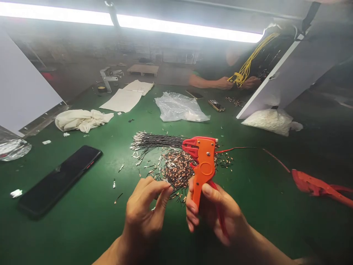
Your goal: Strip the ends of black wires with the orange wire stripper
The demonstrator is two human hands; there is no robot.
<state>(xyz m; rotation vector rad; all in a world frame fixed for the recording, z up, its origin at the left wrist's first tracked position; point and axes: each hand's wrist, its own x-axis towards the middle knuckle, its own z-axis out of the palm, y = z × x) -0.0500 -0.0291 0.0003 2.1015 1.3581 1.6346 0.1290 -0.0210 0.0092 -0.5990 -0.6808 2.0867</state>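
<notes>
Black phone (59, 180), white cloth (82, 119) and plastic bag (179, 107) lie apart.

This is a workshop for wire assembly, with one shared bench for several workers. The wide green surface (248, 221) is littered with wire work. Just beyond the left grip (143, 213) lies a pile of cut wire pieces (176, 168) with bare copper ends, and behind it a bundle of thin black wires (157, 140). The right grip (217, 217) holds an orange stripping tool (204, 162), and a second red tool (317, 186) lies well to the right of it. Far beyond both grips, across the surface, another person's hands (224, 84) handle yellow wires (246, 68). A bag of small white parts (268, 120) lies near that person, and a long strip light (179, 27) hangs above.
</notes>
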